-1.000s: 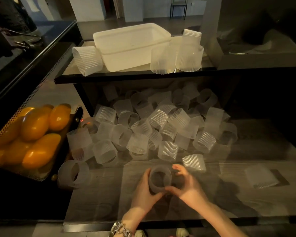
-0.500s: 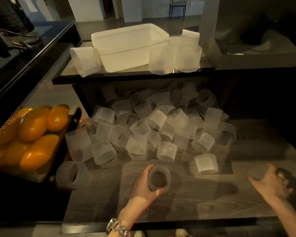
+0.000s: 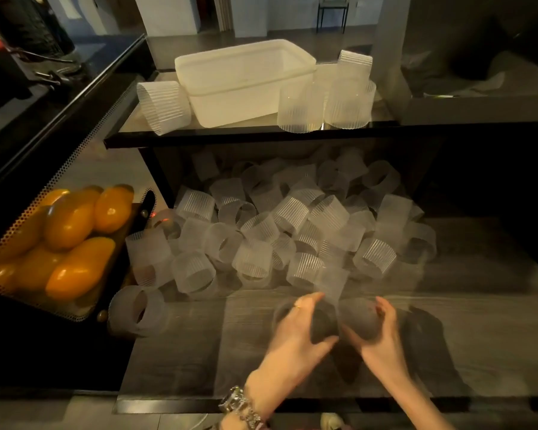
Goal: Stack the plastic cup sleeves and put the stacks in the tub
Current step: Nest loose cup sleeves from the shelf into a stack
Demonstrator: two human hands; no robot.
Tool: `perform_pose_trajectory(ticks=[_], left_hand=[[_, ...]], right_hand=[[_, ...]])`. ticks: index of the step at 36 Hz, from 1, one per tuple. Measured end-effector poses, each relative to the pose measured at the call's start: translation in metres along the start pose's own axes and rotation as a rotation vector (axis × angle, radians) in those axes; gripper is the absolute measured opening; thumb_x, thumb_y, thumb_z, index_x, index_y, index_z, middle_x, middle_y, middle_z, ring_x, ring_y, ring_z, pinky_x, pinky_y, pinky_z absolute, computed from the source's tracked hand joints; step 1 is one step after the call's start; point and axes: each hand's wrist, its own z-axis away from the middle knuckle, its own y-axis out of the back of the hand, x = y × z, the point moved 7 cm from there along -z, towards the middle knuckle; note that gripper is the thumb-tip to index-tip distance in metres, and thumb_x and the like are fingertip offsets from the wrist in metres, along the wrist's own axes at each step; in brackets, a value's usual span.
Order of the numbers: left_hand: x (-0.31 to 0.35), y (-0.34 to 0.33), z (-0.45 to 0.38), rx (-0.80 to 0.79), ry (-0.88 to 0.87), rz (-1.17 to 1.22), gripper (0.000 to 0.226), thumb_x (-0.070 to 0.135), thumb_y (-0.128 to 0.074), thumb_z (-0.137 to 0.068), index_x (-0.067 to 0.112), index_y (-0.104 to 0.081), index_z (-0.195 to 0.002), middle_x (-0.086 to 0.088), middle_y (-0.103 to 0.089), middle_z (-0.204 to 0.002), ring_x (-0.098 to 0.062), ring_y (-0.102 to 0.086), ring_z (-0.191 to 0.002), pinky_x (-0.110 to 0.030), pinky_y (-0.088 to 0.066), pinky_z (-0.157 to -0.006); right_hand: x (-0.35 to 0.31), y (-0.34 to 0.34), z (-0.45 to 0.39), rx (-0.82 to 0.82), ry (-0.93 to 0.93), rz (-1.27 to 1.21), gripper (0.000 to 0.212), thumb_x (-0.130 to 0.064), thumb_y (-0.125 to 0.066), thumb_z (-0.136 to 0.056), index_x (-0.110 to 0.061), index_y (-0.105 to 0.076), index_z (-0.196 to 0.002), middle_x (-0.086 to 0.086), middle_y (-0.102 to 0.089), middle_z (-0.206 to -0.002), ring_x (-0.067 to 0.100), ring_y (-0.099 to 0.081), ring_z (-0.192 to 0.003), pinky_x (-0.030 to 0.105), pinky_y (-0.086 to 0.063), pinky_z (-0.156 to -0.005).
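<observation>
Near the front of the dark wooden shelf, my left hand grips a translucent ribbed cup sleeve lying on its side. My right hand holds a second sleeve right beside it, the two almost touching. Both are motion-blurred. A heap of several loose sleeves fills the back of the shelf. The white plastic tub stands on the upper shelf, with sleeve stacks to its left and right.
A perforated metal basket of orange mangoes sits at the left. One stray sleeve lies at the shelf's left edge. A black counter runs along the far left. Bare wood shows at the shelf's right.
My right hand came back from the far right with a sleeve and now holds it against the one in my left hand. The loose sleeve in front of the heap is gone.
</observation>
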Motion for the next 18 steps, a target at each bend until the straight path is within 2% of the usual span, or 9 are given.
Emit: perform_pose_trajectory(ticks=[2, 5, 7, 9, 10, 12, 14, 16, 18], left_hand=[[0.012, -0.012, -0.001, -0.037, -0.024, 0.010, 0.069, 0.030, -0.066, -0.080, 0.022, -0.034, -0.140, 0.007, -0.042, -0.140, -0.006, -0.041, -0.126, -0.006, -0.023, -0.101], [0.017, -0.035, -0.004, -0.135, 0.005, 0.004, 0.075, 0.027, -0.062, -0.083, 0.017, -0.022, -0.145, 0.000, -0.033, -0.147, -0.010, -0.032, -0.134, -0.005, -0.017, -0.103], [0.016, -0.051, -0.005, -0.212, 0.029, -0.023, 0.079, 0.024, -0.060, -0.085, 0.012, -0.013, -0.148, -0.004, -0.024, -0.151, -0.013, -0.023, -0.139, -0.013, -0.015, -0.112], [0.015, -0.061, -0.007, -0.257, 0.047, -0.056, 0.082, 0.021, -0.059, -0.086, 0.008, -0.007, -0.148, -0.008, -0.018, -0.154, -0.015, -0.019, -0.142, -0.022, -0.015, -0.115], [0.013, -0.065, -0.008, -0.263, 0.060, -0.060, 0.084, 0.020, -0.059, -0.086, 0.007, -0.005, -0.148, -0.009, -0.014, -0.155, -0.017, -0.016, -0.142, -0.023, -0.013, -0.116], [0.011, -0.068, -0.012, -0.251, 0.106, -0.063, 0.087, 0.021, -0.059, -0.086, 0.006, 0.001, -0.148, -0.009, -0.003, -0.156, -0.018, -0.007, -0.144, -0.022, -0.007, -0.117], [0.006, -0.070, -0.018, -0.223, 0.172, -0.063, 0.089, 0.023, -0.060, -0.086, 0.009, 0.003, -0.148, -0.007, 0.005, -0.157, -0.017, 0.000, -0.145, -0.023, -0.005, -0.116], [0.001, -0.070, -0.023, -0.200, 0.231, -0.048, 0.090, 0.022, -0.062, -0.085, 0.012, 0.001, -0.149, -0.004, 0.008, -0.157, -0.018, -0.005, -0.145, -0.026, -0.011, -0.117], [-0.001, -0.070, -0.025, -0.171, 0.249, -0.034, 0.091, 0.021, -0.065, -0.083, 0.015, -0.002, -0.149, -0.003, 0.006, -0.156, -0.019, -0.011, -0.144, -0.027, -0.016, -0.116]], right_hand=[[-0.006, -0.001, -0.004, -0.031, 0.028, 0.009, 0.080, 0.002, -0.082, -0.062, 0.000, -0.040, -0.130, 0.018, -0.048, -0.122, 0.029, -0.051, -0.109, 0.032, -0.044, -0.094], [-0.006, -0.001, -0.008, -0.096, 0.032, -0.047, 0.069, 0.013, -0.075, -0.065, -0.001, -0.045, -0.126, 0.014, -0.053, -0.117, 0.024, -0.054, -0.105, 0.012, -0.045, -0.081], [-0.001, -0.002, -0.007, -0.161, 0.036, -0.051, 0.070, 0.018, -0.072, -0.064, -0.003, -0.045, -0.126, 0.009, -0.056, -0.116, 0.017, -0.055, -0.106, 0.009, -0.043, -0.081], [0.007, -0.001, -0.005, -0.189, 0.039, -0.078, 0.068, 0.024, -0.068, -0.065, -0.006, -0.047, -0.122, 0.006, -0.056, -0.114, 0.002, -0.057, -0.102, 0.006, -0.043, -0.085], [0.012, 0.000, -0.003, -0.193, 0.031, -0.108, 0.063, 0.026, -0.062, -0.068, -0.007, -0.048, -0.119, 0.006, -0.057, -0.112, -0.005, -0.060, -0.095, 0.007, -0.044, -0.085], [0.023, 0.003, 0.000, -0.185, -0.005, -0.140, 0.058, 0.028, -0.056, -0.071, -0.003, -0.049, -0.119, 0.005, -0.060, -0.109, -0.007, -0.062, -0.089, 0.010, -0.046, -0.084], [0.030, 0.005, 0.001, -0.193, -0.049, -0.155, 0.067, 0.025, -0.065, -0.066, -0.004, -0.048, -0.124, -0.005, -0.060, -0.108, -0.001, -0.061, -0.097, 0.016, -0.046, -0.091], [0.031, 0.006, 0.000, -0.228, -0.059, -0.114, 0.077, 0.018, -0.074, -0.062, -0.015, -0.048, -0.126, -0.010, -0.060, -0.110, 0.007, -0.057, -0.105, 0.026, -0.042, -0.097], [0.028, 0.008, -0.002, -0.248, -0.061, -0.064, 0.078, 0.010, -0.079, -0.060, -0.023, -0.050, -0.124, -0.017, -0.060, -0.107, 0.002, -0.056, -0.103, 0.022, -0.041, -0.094]])
